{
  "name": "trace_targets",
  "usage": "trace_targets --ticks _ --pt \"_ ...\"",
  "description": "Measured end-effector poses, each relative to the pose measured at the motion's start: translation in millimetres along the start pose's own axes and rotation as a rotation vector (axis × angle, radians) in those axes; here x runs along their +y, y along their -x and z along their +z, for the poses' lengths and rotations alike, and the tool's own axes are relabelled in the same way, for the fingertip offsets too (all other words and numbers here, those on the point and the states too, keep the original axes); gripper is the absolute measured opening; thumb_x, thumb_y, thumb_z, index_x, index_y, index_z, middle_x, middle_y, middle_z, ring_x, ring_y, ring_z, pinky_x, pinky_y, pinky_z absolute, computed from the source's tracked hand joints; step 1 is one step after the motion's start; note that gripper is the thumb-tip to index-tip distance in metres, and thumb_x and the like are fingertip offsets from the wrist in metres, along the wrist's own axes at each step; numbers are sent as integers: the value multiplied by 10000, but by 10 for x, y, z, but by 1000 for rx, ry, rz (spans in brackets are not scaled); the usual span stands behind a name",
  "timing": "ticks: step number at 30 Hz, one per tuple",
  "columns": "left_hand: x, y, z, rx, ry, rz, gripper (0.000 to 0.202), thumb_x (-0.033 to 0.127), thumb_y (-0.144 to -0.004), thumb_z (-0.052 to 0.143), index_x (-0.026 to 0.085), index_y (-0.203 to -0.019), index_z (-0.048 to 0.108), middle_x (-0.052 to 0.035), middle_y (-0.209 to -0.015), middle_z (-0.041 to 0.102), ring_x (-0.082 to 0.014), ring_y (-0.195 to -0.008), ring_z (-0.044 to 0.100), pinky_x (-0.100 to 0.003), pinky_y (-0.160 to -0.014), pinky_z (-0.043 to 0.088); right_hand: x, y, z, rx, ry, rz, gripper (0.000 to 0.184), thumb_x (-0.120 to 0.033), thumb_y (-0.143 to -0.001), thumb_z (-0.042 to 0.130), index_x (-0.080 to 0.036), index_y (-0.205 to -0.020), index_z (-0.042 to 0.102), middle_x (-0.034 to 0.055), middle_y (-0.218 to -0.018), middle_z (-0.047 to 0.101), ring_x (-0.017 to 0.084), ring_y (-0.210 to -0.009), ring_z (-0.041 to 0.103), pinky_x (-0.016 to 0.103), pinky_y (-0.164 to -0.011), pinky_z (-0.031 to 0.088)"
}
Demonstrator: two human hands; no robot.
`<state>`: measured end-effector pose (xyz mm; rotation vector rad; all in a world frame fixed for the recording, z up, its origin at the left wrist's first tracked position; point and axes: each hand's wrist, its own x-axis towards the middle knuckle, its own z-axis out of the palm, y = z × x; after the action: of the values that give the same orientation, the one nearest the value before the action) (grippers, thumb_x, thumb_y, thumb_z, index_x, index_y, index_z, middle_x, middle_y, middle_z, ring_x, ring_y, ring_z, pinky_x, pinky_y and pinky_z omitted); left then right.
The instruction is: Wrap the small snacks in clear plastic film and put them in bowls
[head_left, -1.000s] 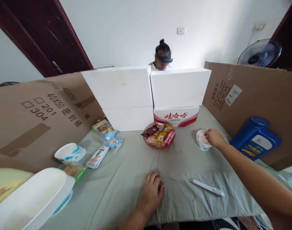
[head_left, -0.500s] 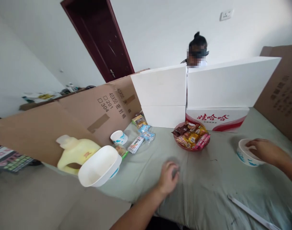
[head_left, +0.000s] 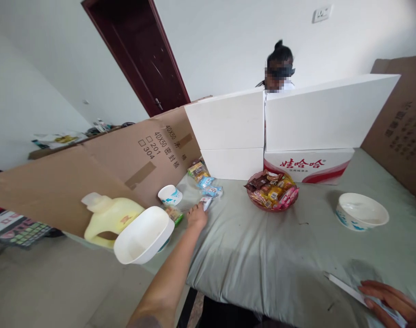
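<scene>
My left hand [head_left: 197, 216] reaches forward over the left half of the table, its fingers curled onto a white snack packet [head_left: 206, 202] and covering much of it. Beside that hand lies a green-edged snack packet [head_left: 174, 214], and just beyond are blue-and-white packets [head_left: 213, 191]. At the lower right, my right hand [head_left: 392, 298] has its fingers and thumb on either side of a long, thin white tool [head_left: 346, 288] with a narrow tip, lying on the cloth. Its far end is hidden by the hand, so its kind is unclear.
A red bowl of wrapped snacks [head_left: 272, 205] stands mid-table; a white paper bowl [head_left: 361, 223] is right. Left are a paper cup [head_left: 170, 195], a yellow jug [head_left: 115, 209] and a white tub [head_left: 144, 237]. White boxes [head_left: 228, 132] and cardboard [head_left: 125, 159] wall the table; a person [head_left: 279, 59] is behind.
My left hand has moved left and forward from mid-table onto the white packet. My right hand has left the paper bowl and come down to the long white tool.
</scene>
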<state>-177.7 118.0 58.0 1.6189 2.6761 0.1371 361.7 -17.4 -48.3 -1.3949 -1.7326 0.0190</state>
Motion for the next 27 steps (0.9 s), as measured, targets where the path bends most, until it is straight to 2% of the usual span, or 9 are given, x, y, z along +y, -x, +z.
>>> trace_targets --ticks 3,5,9,12,15,17,20,22,27 --pt "125 536 105 -23 -6 164 471 185 -839 535 188 -1306 475 -152 -1250 589 -305 -1169 527 -428 -975 377 93 182 -159 -141 60 -106 241 -516 -775 576 -464 -991 669 77 -934 705 293 -830 682 488 -684 558" --pt "215 930 130 -50 41 353 494 129 -790 555 189 -1278 509 -131 -1186 628 -285 -1111 563 -401 -955 402 52 240 -221 -196 138 -154 280 -499 -775 611 -399 -1029 671 55 -960 700 269 -844 677 449 -694 573" --pt "428 1518 23 -241 368 713 443 125 -808 501 207 -1241 550 -75 -1060 681 -223 -932 639 -320 -832 485 -219 243 -185 -242 212 -128 264 -451 -877 494 -324 -1020 676 47 -976 674 227 -871 654 384 -746 557" --pt "651 1640 -85 -502 601 935 416 128 -788 522 242 -1182 592 -13 -1035 685 -173 -898 648 -250 -787 501 -396 213 -111 -262 211 -66 283 -392 -914 440 -287 -1079 644 53 -979 655 221 -907 635 372 -781 538" --pt "886 1556 -76 -665 640 952 452 113 -750 580 224 -1188 595 -8 -996 694 -160 -852 660 -234 -745 516 -483 198 -73 -236 223 -40 298 -367 -922 421 -257 -1119 616 64 -976 646 232 -913 618 388 -791 524" --pt "1004 1486 -5 -542 593 914 415 118 -747 618 209 -1152 615 -32 -1000 689 -183 -879 656 -282 -785 524 -508 197 -68 -216 241 -38 309 -359 -925 412 -244 -1134 608 70 -977 645 238 -908 610 402 -797 517" --pt "1063 1506 121 -125 536 877 293 150 -805 601 199 -1092 634 -76 -1046 654 -238 -984 607 -404 -891 493 -519 208 -77 -222 249 -42 320 -351 -933 407 -234 -1163 596 73 -986 643 237 -915 600 406 -806 508" --pt "1021 1632 188 62 540 889 234 179 -864 544 193 -1081 629 -94 -1047 630 -252 -1008 573 -441 -910 473 -519 218 -84 -227 245 -47 319 -346 -938 408 -229 -1171 591 74 -992 640 232 -916 596 399 -811 504" --pt "900 2126 314 126 521 1134 391 324 -910 536 247 -1293 527 -95 -1113 580 -254 -1032 539 -430 -929 445 -596 195 -51 -241 238 -57 298 -317 -944 412 -219 -1171 579 76 -999 633 231 -904 588 409 -820 489"
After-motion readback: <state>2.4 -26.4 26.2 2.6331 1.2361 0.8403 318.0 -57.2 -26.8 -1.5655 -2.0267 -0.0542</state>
